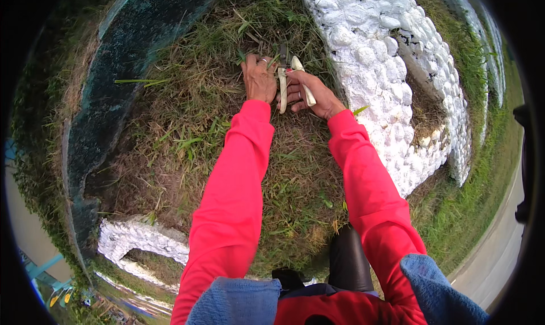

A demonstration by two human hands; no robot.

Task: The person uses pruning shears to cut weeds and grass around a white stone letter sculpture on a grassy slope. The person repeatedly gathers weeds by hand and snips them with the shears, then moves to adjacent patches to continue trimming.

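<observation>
My right hand (313, 91) holds a pair of garden shears by its pale, wrapped-looking handles (282, 91), which stand apart. Part of a grey metal blade (283, 54) shows beyond the fingers, low in the grass. Close on the left, my left hand (259, 78), with a ring on one finger, is down among the grass with its fingers bent around some blades (242, 57). Its fingertips are partly hidden. Cut-looking, dry and green grass (187, 99) lies around both hands.
A raised white-painted stone structure (366, 69) rises on the right. A dark green, weathered wall (106, 78) curves along the left. Another white stone shape (140, 240) lies at lower left. A paved road (489, 252) runs at the far right.
</observation>
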